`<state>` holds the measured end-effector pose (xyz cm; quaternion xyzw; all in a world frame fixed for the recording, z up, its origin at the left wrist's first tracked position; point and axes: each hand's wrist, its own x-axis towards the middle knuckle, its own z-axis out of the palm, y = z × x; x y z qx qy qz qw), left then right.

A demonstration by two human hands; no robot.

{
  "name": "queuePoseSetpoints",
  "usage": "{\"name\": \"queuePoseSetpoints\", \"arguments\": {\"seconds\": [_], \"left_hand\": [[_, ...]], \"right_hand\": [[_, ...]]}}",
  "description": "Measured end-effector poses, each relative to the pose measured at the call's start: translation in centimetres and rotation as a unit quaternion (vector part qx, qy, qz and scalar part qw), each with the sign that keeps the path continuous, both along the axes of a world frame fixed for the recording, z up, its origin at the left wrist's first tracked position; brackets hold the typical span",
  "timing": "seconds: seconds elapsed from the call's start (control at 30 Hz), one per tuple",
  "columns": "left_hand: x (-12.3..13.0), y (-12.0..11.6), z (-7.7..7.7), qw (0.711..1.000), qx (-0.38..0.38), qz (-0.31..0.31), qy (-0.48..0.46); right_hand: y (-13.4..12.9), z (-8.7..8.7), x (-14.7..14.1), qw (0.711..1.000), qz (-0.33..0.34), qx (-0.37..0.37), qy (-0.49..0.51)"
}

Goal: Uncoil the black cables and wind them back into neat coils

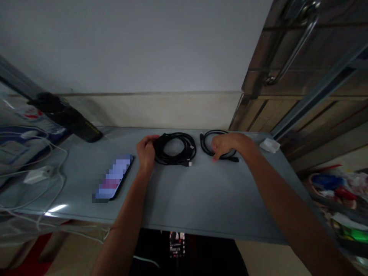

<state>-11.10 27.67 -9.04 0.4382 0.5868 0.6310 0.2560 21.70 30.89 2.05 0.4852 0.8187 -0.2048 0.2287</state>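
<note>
A thick coil of black cable (pixel 175 162) with pale-tipped plugs lies flat on the grey table. My left hand (pixel 146 152) is at its left edge, with curled fingers gripping the outer loops. To the right is a smaller, thinner loop of black cable (pixel 205 147), its dark connectors at the upper left and lower right. Over this loop, my right hand (pixel 225 145) bends down with fingers and thumb closed on the cable; the palm hides part of it.
A phone (pixel 115 178) with a lit screen lies left of my left arm. Further left are a black bottle (pixel 77 120), white cords and a white charger (pixel 37 174). A small white object (pixel 270 145) sits at the table's right end. Behind are a wall and a metal-handled door (pixel 296 50).
</note>
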Motion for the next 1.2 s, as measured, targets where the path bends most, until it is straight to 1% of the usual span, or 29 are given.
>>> {"name": "queuePoseSetpoints", "arguments": {"seconds": [0.1,0.2,0.33,0.43,0.57,0.67,0.7,0.77,0.87,1.0,1.1,1.2], "left_hand": [[0.1,0.1,0.1,1.000,0.003,0.015,0.013],[-0.1,0.2,0.0,0.999,0.020,0.035,0.031],[-0.1,0.0,0.2,0.997,0.053,0.049,0.020],[0.1,-0.2,0.7,0.993,0.093,0.058,0.035],[0.5,-0.6,1.6,0.985,0.153,0.051,0.058],[0.9,-0.8,2.1,0.979,0.191,0.040,0.060],[1.0,-0.9,2.3,0.978,0.198,0.035,0.064],[1.1,-1.1,2.4,0.976,0.203,0.024,0.073],[1.2,-1.3,2.4,0.975,0.200,0.010,0.091],[1.2,-1.5,2.3,0.974,0.199,0.005,0.111],[1.2,-1.6,2.3,0.975,0.190,0.005,0.118],[1.3,-1.6,2.3,0.977,0.183,0.002,0.112]], "right_hand": [[0.0,-0.5,-0.8,1.000,0.015,-0.002,-0.026],[-0.1,-0.7,-0.9,1.000,0.014,0.007,-0.022],[-0.6,0.2,-0.3,1.000,-0.004,0.009,0.020],[-0.9,1.1,-0.1,0.999,-0.028,0.007,0.045],[-0.8,1.6,0.0,0.996,-0.040,0.044,0.064],[-0.6,1.5,0.3,0.991,-0.031,0.094,0.089],[-0.5,1.3,0.4,0.990,-0.025,0.101,0.096],[-0.4,1.0,0.5,0.991,-0.021,0.084,0.098],[-0.1,0.2,0.3,0.997,-0.035,0.020,0.061],[0.2,-0.7,-0.4,0.997,-0.045,-0.059,0.023],[0.1,-1.1,-0.7,0.997,-0.040,-0.069,0.018],[-0.1,-0.9,-0.6,0.997,-0.033,-0.062,0.012]]}}
